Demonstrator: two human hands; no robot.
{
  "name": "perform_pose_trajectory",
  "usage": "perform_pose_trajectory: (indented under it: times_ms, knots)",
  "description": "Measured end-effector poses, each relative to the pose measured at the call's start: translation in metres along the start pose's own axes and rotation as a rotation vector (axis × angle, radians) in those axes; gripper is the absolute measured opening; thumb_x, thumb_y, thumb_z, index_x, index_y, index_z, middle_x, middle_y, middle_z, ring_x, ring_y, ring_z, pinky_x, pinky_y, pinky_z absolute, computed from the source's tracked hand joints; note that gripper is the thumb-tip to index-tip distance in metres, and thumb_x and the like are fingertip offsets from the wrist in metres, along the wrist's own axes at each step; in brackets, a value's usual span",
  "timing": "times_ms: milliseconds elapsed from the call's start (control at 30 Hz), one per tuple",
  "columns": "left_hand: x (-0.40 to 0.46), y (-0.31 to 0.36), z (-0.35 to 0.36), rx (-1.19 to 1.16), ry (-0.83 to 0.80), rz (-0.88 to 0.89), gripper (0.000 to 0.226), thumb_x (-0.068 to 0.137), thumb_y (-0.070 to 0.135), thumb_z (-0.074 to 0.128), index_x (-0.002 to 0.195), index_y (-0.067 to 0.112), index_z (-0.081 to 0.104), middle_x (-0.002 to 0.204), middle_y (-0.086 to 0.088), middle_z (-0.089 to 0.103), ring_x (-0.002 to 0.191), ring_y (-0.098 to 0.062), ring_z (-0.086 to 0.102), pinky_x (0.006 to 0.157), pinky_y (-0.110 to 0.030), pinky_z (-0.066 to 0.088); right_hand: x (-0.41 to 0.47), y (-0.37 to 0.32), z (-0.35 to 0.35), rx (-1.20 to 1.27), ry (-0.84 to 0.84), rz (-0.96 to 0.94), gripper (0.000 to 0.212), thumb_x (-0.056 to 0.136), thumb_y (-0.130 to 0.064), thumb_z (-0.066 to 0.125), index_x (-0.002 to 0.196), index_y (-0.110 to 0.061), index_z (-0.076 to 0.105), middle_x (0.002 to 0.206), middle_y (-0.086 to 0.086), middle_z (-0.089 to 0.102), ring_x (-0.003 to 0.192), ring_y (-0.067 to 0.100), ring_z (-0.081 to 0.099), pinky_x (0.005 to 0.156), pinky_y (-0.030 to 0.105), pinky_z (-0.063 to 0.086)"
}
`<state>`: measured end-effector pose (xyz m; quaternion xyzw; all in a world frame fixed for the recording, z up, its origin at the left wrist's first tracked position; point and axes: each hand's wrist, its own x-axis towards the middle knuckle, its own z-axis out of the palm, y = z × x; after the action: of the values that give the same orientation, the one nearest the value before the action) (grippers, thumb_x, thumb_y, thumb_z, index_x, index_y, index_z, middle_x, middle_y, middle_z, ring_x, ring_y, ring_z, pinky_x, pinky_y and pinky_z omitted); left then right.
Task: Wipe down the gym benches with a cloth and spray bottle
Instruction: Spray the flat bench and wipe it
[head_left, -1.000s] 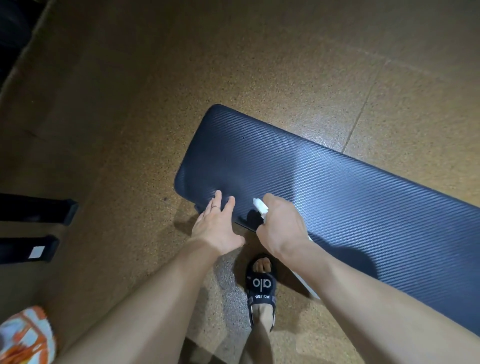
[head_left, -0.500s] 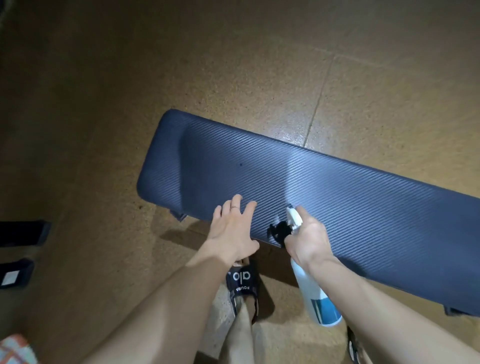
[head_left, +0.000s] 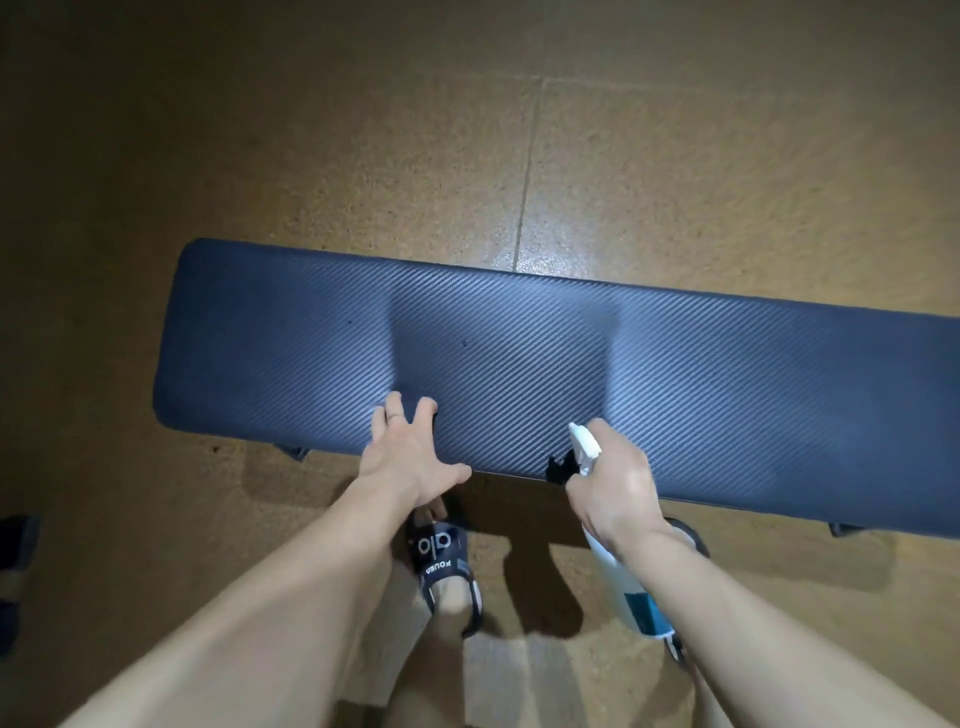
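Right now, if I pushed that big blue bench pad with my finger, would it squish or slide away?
Probably squish a little: the bench pad looks padded, with rounded edges. It likely would not slide, since it is long and sits on a frame over the floor. Its ribbed surface looks grippy rather than slippery where the left hand rests on it.

Bench pad: dark vinyl-like cover, fine diagonal ribbed weave, slight sheen mid-pad. Floor: speckled, cork-like, glossy patch at far seam. Spray bottle: smooth white plastic, teal label. Sandal: matt black strap.
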<state>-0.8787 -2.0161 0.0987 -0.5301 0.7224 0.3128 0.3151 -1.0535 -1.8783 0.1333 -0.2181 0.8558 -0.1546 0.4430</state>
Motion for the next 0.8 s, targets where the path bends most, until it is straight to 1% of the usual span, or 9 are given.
perform_pose_trajectory:
  times_ms: [133, 233, 300, 333, 467, 567, 633, 700, 800]
  knots:
    - [0.004, 0.019, 0.014, -0.019, 0.021, -0.078, 0.105, 0.08, 0.062, 0.074, 0.157, 0.035, 0.007, 0.167, -0.018, -0.012, 0.155, -0.044, -0.01, 0.12, -0.057, 0.026, -0.001, 0.019, -0.008, 0.028, 0.036, 0.036, 0.021, 0.082, 0.006, 0.057, 0.089, -0.012, 0.05, 0.084, 0.005, 0.055, 0.07, 0.016, 0.049, 0.055, 0.034, 0.036]
    - [0.009, 0.03, 0.023, -0.029, 0.061, -0.121, 0.11, 0.079, 0.064, 0.074, 0.156, 0.033, 0.002, 0.166, -0.023, -0.016, 0.154, -0.048, -0.014, 0.121, -0.059, 0.023, -0.001, 0.035, -0.008, 0.078, 0.077, 0.027, 0.025, 0.084, 0.006, 0.059, 0.091, -0.016, 0.05, 0.092, 0.006, 0.056, 0.079, 0.02, 0.052, 0.061, 0.036, 0.04]
    - [0.012, 0.035, 0.029, -0.026, 0.104, -0.147, 0.112, 0.076, 0.065, 0.077, 0.154, 0.03, 0.004, 0.166, -0.026, -0.015, 0.153, -0.05, -0.013, 0.121, -0.061, 0.024, -0.002, 0.043, -0.005, 0.08, 0.097, 0.034, 0.025, 0.081, 0.008, 0.058, 0.092, -0.014, 0.051, 0.093, 0.006, 0.056, 0.084, 0.025, 0.053, 0.069, 0.04, 0.047]
    - [0.013, 0.037, 0.032, -0.022, 0.133, -0.156, 0.111, 0.074, 0.064, 0.078, 0.152, 0.029, 0.007, 0.165, -0.027, -0.013, 0.153, -0.051, -0.012, 0.121, -0.061, 0.024, -0.003, 0.047, -0.004, 0.084, 0.102, 0.042, 0.024, 0.08, 0.009, 0.057, 0.091, -0.012, 0.051, 0.091, 0.006, 0.056, 0.083, 0.026, 0.053, 0.07, 0.042, 0.046]
    - [0.017, 0.035, 0.034, -0.027, 0.18, -0.159, 0.11, 0.069, 0.065, 0.083, 0.146, 0.027, 0.014, 0.164, -0.026, -0.004, 0.152, -0.051, -0.005, 0.117, -0.064, 0.028, -0.006, 0.06, -0.002, 0.1, 0.146, 0.089, 0.02, 0.076, 0.008, 0.054, 0.082, -0.009, 0.047, 0.08, 0.008, 0.055, 0.071, 0.03, 0.048, 0.061, 0.041, 0.038]
    - [0.015, 0.038, 0.036, -0.019, 0.208, -0.16, 0.108, 0.069, 0.063, 0.084, 0.144, 0.028, 0.015, 0.161, -0.024, 0.004, 0.153, -0.046, 0.003, 0.115, -0.063, 0.033, -0.007, 0.068, -0.002, 0.142, 0.19, 0.09, 0.026, 0.08, 0.008, 0.058, 0.09, -0.014, 0.05, 0.091, 0.009, 0.059, 0.082, 0.028, 0.056, 0.07, 0.043, 0.05]
    - [0.009, 0.048, 0.038, 0.051, 0.279, -0.1, 0.104, 0.071, 0.059, 0.084, 0.145, 0.029, 0.018, 0.16, -0.019, 0.012, 0.15, -0.04, 0.015, 0.115, -0.06, 0.033, -0.008, 0.075, -0.005, 0.148, 0.22, 0.098, 0.031, 0.083, 0.007, 0.061, 0.1, -0.018, 0.052, 0.102, 0.008, 0.06, 0.092, 0.027, 0.059, 0.08, 0.047, 0.055]
    - [0.0, 0.069, 0.045, 0.127, 0.349, 0.037, 0.101, 0.073, 0.056, 0.083, 0.148, 0.027, 0.022, 0.158, -0.017, 0.017, 0.144, -0.038, 0.024, 0.114, -0.056, 0.034, -0.007, 0.085, -0.012, 0.151, 0.23, 0.107, 0.032, 0.085, 0.005, 0.064, 0.104, -0.018, 0.052, 0.107, 0.007, 0.06, 0.097, 0.026, 0.059, 0.086, 0.049, 0.056]
    - [-0.012, 0.118, 0.063, 0.139, 0.37, 0.212, 0.103, 0.074, 0.057, 0.082, 0.153, 0.024, 0.025, 0.155, -0.017, 0.023, 0.139, -0.038, 0.03, 0.112, -0.05, 0.036, -0.006, 0.107, -0.031, 0.152, 0.214, 0.134, 0.03, 0.088, 0.003, 0.066, 0.102, -0.018, 0.05, 0.104, 0.004, 0.058, 0.096, 0.022, 0.057, 0.088, 0.042, 0.056]
